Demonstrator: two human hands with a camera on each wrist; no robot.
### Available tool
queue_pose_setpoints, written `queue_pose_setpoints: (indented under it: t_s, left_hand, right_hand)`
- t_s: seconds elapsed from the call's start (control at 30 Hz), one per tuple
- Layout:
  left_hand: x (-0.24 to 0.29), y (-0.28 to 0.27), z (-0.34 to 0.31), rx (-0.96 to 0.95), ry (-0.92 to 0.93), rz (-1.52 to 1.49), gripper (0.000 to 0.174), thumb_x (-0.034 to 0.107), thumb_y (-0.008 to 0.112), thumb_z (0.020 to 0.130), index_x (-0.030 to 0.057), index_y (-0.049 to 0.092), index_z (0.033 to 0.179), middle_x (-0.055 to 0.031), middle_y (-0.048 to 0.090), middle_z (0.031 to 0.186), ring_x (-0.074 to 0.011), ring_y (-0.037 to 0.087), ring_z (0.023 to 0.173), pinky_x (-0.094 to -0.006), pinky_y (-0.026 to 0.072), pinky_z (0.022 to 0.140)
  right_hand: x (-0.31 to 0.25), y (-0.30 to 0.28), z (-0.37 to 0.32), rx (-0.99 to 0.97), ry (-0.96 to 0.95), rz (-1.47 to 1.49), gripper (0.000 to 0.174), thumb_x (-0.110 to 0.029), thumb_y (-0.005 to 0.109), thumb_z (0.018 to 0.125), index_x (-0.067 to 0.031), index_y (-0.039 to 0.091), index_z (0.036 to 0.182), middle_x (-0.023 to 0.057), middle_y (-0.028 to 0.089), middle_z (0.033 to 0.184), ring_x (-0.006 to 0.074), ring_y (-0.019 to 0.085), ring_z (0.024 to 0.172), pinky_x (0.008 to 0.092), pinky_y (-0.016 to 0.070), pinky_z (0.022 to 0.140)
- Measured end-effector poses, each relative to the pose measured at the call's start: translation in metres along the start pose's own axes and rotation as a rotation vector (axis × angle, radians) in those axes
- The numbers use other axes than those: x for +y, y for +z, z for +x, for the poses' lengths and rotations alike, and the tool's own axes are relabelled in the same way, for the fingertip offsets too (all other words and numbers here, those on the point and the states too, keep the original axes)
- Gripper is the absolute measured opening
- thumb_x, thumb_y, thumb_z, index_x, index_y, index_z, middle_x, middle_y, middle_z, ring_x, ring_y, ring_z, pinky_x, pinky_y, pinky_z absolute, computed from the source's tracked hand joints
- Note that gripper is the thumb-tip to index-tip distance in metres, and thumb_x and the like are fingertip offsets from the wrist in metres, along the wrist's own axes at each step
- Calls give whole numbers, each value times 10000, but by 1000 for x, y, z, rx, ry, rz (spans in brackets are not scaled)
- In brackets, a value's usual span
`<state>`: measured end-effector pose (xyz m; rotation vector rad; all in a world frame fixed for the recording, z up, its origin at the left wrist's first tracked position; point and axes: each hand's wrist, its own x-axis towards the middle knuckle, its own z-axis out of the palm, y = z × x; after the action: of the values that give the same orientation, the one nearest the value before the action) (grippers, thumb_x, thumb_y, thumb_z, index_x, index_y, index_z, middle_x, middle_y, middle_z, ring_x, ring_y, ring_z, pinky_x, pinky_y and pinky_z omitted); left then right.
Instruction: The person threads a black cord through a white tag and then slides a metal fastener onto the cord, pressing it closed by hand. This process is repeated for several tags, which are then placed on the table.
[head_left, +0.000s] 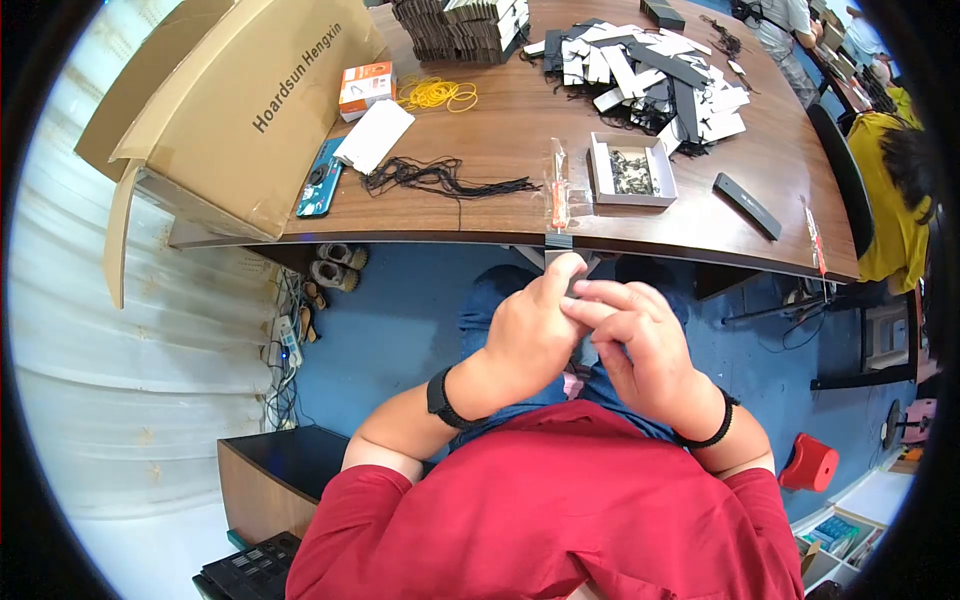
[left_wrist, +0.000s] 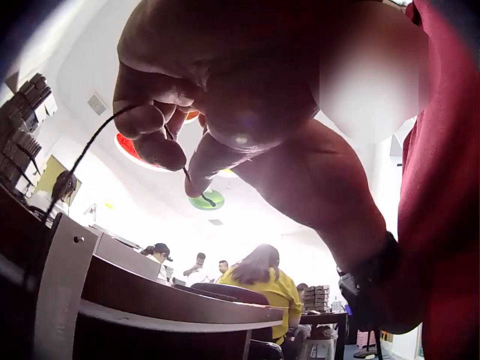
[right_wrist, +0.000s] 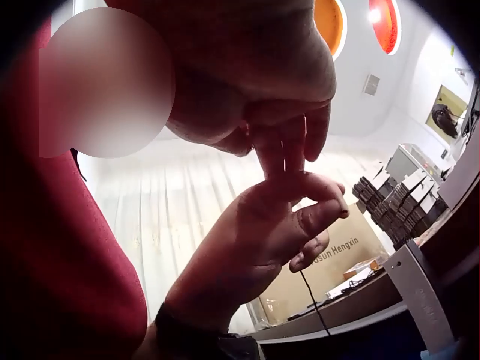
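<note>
My left hand pinches a thin black cord between curled fingers and thumb, in front of the table's near edge. At the left fingertips, my right hand has two fingers extended and its thumb apart from them. The cord runs on to the right fingertips in the left wrist view, its short end showing just past them. Below the hands, a flat grey strip with a small hole near its end stands out at the table edge. The cord's other stretch runs down to this strip in the left wrist view.
On the table lie a heap of black and white strips, a box of small black parts, black cords, yellow bands and a phone. A large carton stands left.
</note>
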<state>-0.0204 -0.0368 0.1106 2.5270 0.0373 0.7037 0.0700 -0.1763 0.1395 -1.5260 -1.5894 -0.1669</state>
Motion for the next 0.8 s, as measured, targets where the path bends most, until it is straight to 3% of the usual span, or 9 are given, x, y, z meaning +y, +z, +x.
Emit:
queue_pose_setpoints:
  t_s: [0.17,0.27,0.37,0.4,0.47,0.5,0.6,0.73,0.8]
  left_hand:
    - [2,0,-3,20,153,44,239,81,664,712,78,653,951,-143,525,1127,-296,633,752,-368,531,611]
    - [2,1,-3,1,170,62,278,88,671,694,87,654,971,-145,517,1137,-285,632,758,-362,531,604]
    - [-1,11,-2,103,172,48,302,91,667,698,98,643,998,-122,556,1072,-276,634,754,-361,530,603]
    - [-4,13,-3,42,154,24,297,89,665,699,97,638,995,-109,571,1024,-274,633,749,-361,530,604]
    - [-10,13,-7,-79,119,-23,288,87,662,703,94,629,989,-83,601,930,-272,633,738,-361,530,606]
    - [-9,15,-8,-109,-3,-77,250,90,659,701,82,619,948,-67,611,812,-278,630,732,-358,525,606]
    - [-13,28,-20,-137,-36,-79,219,95,659,709,61,599,917,-87,611,808,-306,625,733,-372,516,608]
    - [-20,31,-15,-223,-119,-264,155,66,596,796,68,585,950,-125,614,866,-347,609,796,-411,494,629]
    - [-20,32,-12,-124,-244,-576,146,35,606,815,21,572,956,-98,583,832,-247,583,771,-322,480,703]
  right_hand:
    - [-2,-9,-9,99,207,932,34,-87,391,986,-69,362,985,160,603,887,205,552,838,363,454,825]
    - [4,-5,-15,209,249,796,65,-24,428,954,-56,396,1000,151,598,911,228,567,867,361,447,839]
    - [6,-2,-3,82,97,108,142,24,543,870,-56,483,972,122,617,973,301,590,972,372,447,847]
    - [8,0,-3,90,47,133,149,17,553,863,-54,482,972,124,618,923,309,603,925,388,457,838]
    - [1,9,-20,236,374,1196,119,7,560,862,-52,498,944,130,611,865,313,611,877,384,467,837]
    - [2,6,-18,274,401,1298,85,-40,524,918,-47,458,971,140,604,813,297,620,839,380,473,828]
    - [19,4,-11,-90,101,285,80,-101,460,976,-51,408,1012,137,608,813,270,622,825,375,488,785]
    - [17,10,-15,58,495,1729,43,-92,470,969,-56,463,990,117,606,901,206,608,824,314,503,733]
    - [25,19,-13,285,589,1245,90,-106,531,948,-34,499,991,82,605,923,137,589,772,254,484,700]
